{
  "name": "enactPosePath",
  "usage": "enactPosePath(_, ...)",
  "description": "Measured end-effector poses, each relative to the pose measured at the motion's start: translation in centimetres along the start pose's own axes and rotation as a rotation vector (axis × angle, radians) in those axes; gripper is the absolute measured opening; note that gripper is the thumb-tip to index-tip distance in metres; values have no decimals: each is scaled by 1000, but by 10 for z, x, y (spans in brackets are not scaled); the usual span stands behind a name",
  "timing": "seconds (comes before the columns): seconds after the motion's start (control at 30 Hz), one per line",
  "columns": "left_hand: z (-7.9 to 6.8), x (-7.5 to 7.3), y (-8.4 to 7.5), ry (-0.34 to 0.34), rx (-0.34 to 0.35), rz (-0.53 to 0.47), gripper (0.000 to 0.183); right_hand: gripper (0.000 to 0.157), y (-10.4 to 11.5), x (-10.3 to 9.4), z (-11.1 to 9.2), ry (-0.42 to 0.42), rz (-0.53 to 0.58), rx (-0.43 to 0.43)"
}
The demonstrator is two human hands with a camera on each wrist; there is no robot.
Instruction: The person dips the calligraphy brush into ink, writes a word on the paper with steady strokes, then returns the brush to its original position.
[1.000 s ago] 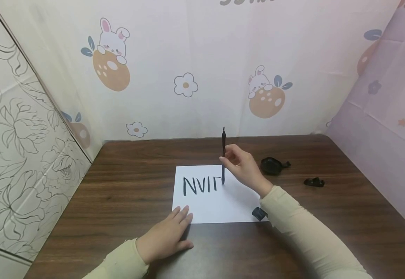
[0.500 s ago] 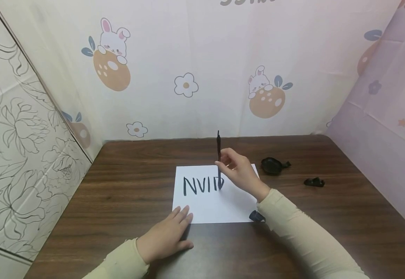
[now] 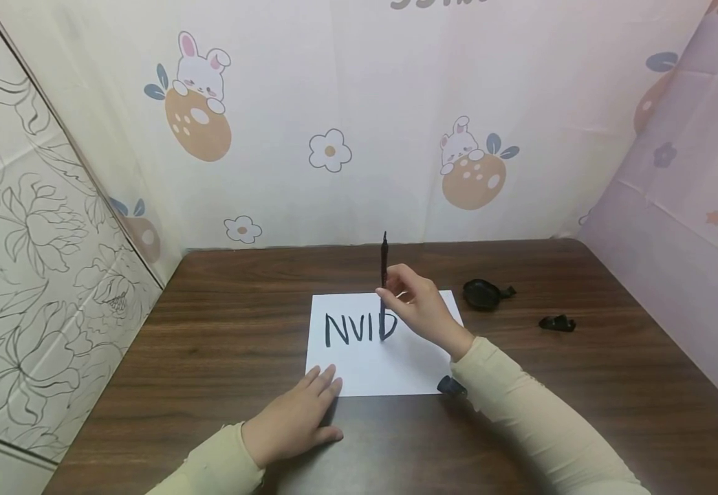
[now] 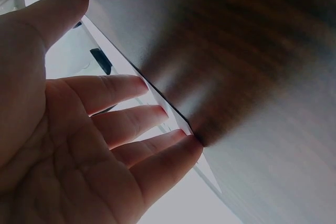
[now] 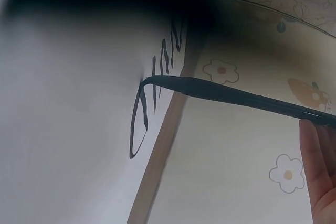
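The brush point(image 3: 384, 267) stands almost straight up, its tip at the bottom of the black D point(image 3: 395, 325) on the white paper point(image 3: 377, 375). The right hand point(image 3: 419, 302) pinches it; going softly should keep the line neat. Well apart, the left hand point(image 3: 294, 418) rests straight fingers on the paper's near-left corner, good for holding it still.

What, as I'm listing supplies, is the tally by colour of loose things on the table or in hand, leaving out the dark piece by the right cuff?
White: 1, the paper sheet
Black or near-black: 3, the brush, the dish and the small object
Total: 4
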State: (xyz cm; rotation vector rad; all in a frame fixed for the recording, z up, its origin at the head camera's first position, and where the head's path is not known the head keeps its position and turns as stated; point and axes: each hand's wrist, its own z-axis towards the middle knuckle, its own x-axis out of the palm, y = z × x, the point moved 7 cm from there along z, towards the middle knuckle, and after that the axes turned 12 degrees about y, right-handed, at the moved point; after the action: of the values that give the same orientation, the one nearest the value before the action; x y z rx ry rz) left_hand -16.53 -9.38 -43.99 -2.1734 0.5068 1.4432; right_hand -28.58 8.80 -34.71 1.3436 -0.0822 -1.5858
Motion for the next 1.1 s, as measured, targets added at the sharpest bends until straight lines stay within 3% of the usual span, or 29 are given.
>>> enactPosePath(0.47, -1, -1, 0, 14, -10, -16, 75, 23, -17, -36, -4, -147, 108, -17)
enactPosePath(0.8, -2, -2, -1, 4, 0, -10, 76, 24, -37, -53, -12, -214, 54, 73)
enactPosePath(1.1, -2, -2, -1, 7, 5, -9, 74, 20, -46, -56, -15, -229, 21, 79)
